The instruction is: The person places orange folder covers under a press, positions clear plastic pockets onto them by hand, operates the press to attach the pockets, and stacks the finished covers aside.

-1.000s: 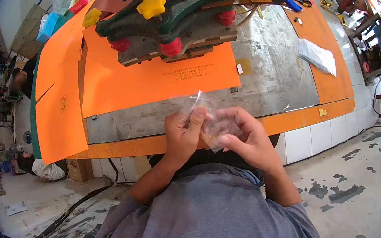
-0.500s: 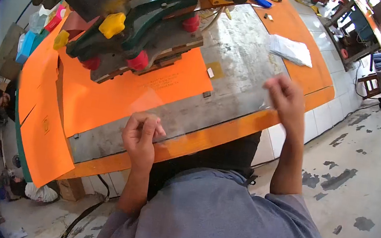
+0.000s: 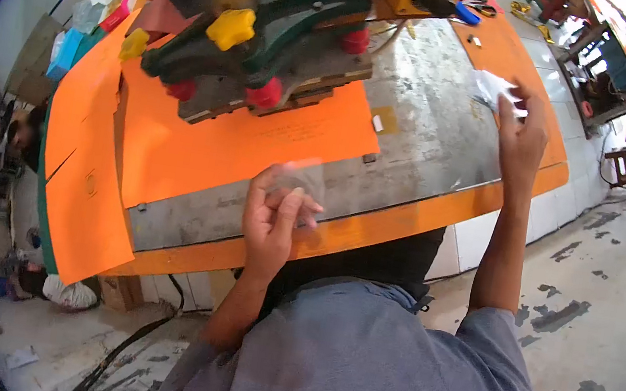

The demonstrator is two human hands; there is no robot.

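My left hand (image 3: 273, 222) is closed on a thin clear plastic sheet (image 3: 306, 178), which stands up from the fingers above the table's front edge. Farther right, my right hand (image 3: 523, 137) reaches over a white, see-through stack of plastic sheets (image 3: 495, 87). Its thumb and fingers are curved and apart at the stack's near side, partly covering it. Whether the fingertips touch the top sheet is hard to see. An orange sheet (image 3: 256, 147) with small faint print lies on the metal plate (image 3: 410, 129), left of the plastic.
A green press head (image 3: 305, 26) with yellow knobs (image 3: 231, 29) and red feet overhangs the orange sheet. More orange board (image 3: 86, 188) covers the left side. Scissors (image 3: 482, 3) and a blue-handled tool (image 3: 467, 13) lie at the back. A wooden edge (image 3: 373, 224) runs along the front.
My right hand has moved from above the plate's front right to the plastic stack, its fingers opening. My left hand has lifted slightly with the clear sheet. The view has shifted.
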